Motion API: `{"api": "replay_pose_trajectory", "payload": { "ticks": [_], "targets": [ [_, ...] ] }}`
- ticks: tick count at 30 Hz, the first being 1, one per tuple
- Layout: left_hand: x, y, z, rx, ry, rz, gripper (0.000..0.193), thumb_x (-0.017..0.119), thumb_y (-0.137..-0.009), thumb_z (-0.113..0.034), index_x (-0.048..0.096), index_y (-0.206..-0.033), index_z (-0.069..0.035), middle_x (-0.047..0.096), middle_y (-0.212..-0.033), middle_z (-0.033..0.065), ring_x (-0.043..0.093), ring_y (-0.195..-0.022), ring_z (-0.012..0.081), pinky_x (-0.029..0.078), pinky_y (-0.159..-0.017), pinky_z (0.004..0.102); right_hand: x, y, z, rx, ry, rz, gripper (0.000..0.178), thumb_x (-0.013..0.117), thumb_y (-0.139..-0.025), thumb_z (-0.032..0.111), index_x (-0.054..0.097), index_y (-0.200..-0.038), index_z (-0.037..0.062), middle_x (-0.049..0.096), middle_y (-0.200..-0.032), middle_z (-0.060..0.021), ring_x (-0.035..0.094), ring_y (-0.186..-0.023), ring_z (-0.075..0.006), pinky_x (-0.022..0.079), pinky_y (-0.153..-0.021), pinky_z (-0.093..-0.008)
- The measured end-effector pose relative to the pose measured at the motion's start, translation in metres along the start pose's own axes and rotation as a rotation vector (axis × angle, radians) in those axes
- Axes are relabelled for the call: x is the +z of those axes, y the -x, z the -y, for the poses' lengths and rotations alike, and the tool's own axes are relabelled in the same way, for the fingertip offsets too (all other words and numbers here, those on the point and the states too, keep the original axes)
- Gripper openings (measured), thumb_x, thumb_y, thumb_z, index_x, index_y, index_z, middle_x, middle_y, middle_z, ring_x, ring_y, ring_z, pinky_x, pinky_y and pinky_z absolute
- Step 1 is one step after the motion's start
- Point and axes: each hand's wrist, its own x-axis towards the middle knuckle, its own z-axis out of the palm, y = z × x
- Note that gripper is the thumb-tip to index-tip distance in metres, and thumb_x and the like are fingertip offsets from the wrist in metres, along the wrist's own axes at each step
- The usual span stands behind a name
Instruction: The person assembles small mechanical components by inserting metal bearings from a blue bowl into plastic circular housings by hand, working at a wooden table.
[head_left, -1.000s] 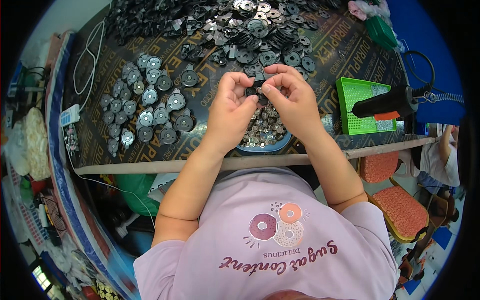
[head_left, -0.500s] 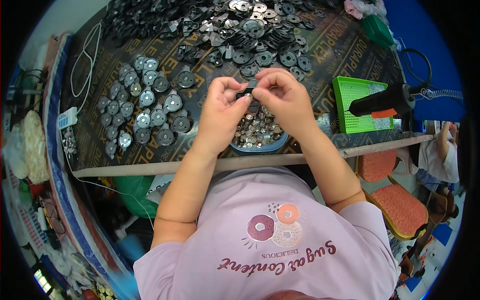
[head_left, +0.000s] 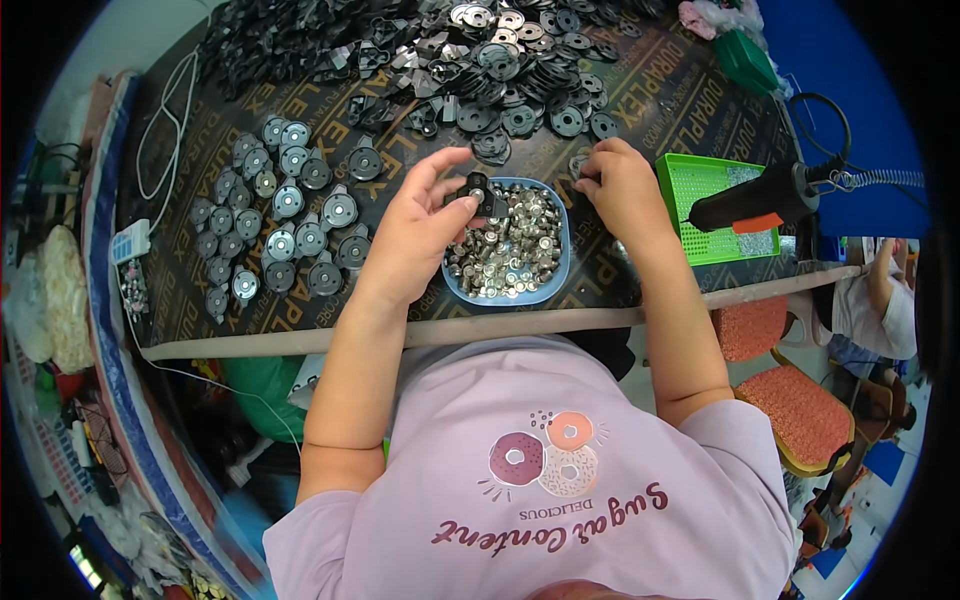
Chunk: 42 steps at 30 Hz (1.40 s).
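My left hand (head_left: 415,225) pinches a small black plastic part (head_left: 478,192) with a round boss between thumb and fingers. It is held over the left edge of a blue bowl (head_left: 564,268) full of small shiny metal caps (head_left: 515,245). To the right of the bowl, my right hand (head_left: 622,190) has its fingers curled closed at a round grey disc (head_left: 579,164). Whether that disc is lifted off the table cannot be made out. Ahead of both hands lies a big heap of black and grey disc-shaped parts (head_left: 500,62).
Several assembled round parts (head_left: 288,200) with silver centres lie spread at the left. A green basket (head_left: 672,205) stands at the right, with a black electric screwdriver (head_left: 750,200) hanging over it on a coiled cord. A white cable and power strip (head_left: 132,240) run along the left edge.
My hands were together over the bowl at the black part. Now they are apart: the right has moved right to the grey disc, the left keeps the black part.
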Motion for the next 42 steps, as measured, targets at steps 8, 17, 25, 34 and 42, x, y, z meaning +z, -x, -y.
{"api": "replay_pose_trajectory", "payload": {
  "ticks": [8, 17, 25, 34, 42],
  "targets": [
    [-0.006, -0.005, 0.011, -0.07, 0.014, 0.064, 0.028, 0.063, -0.09, -0.007, 0.054, -0.116, -0.001, 0.064, -0.095, 0.0026, 0.059, -0.082, 0.0061, 0.043, -0.065, 0.0186, -0.01, -0.009, 0.001, 0.032, -0.037, 0.156, 0.04, 0.078, -0.069, 0.008, 0.064, -0.107, 0.0048, 0.064, -0.105, -0.015, 0.06, -0.1, -0.0356, 0.05, -0.087, -0.043],
    [0.005, 0.0, 0.004, -0.118, 0.249, 0.081, 0.022, 0.054, -0.094, -0.002, 0.053, -0.117, 0.0, 0.06, -0.105, 0.0077, 0.065, -0.087, 0.0143, 0.058, -0.075, 0.0291, -0.021, -0.012, 0.009, 0.122, -0.196, 0.233, 0.025, 0.071, -0.07, -0.003, 0.062, -0.093, -0.002, 0.059, -0.088, -0.0122, 0.062, -0.087, -0.0291, 0.051, -0.079, -0.0328],
    [0.004, 0.002, 0.001, -0.126, 0.166, 0.075, 0.033, 0.05, -0.094, -0.002, 0.049, -0.127, -0.003, 0.06, -0.114, 0.0066, 0.065, -0.088, 0.0175, 0.054, -0.07, 0.0298, 0.005, -0.005, -0.024, -0.235, -0.239, -0.039, 0.021, 0.059, -0.072, -0.015, 0.062, -0.086, 0.0008, 0.062, -0.098, -0.0101, 0.063, -0.087, -0.0277, 0.051, -0.076, -0.0308],
    [0.011, -0.002, 0.006, -0.153, 0.309, 0.108, 0.032, 0.05, -0.095, -0.002, 0.045, -0.128, -0.003, 0.06, -0.117, 0.0124, 0.066, -0.094, 0.0213, 0.058, -0.076, 0.0312, -0.004, 0.004, -0.003, -0.106, -0.098, 0.028, 0.027, 0.08, -0.065, 0.008, 0.069, -0.089, 0.0034, 0.066, -0.104, -0.0143, 0.062, -0.094, -0.0363, 0.051, -0.08, -0.0393],
    [0.015, 0.0, 0.013, -0.112, 0.362, 0.106, 0.037, 0.045, -0.096, -0.001, 0.041, -0.133, 0.0, 0.056, -0.127, 0.0184, 0.065, -0.106, 0.0305, 0.058, -0.086, 0.0386, -0.014, 0.009, -0.001, 0.288, -1.196, 0.223, 0.023, 0.073, -0.081, -0.002, 0.066, -0.103, -0.0065, 0.061, -0.123, -0.0133, 0.064, -0.105, -0.0176, 0.053, -0.092, -0.0309]
  ]
}}
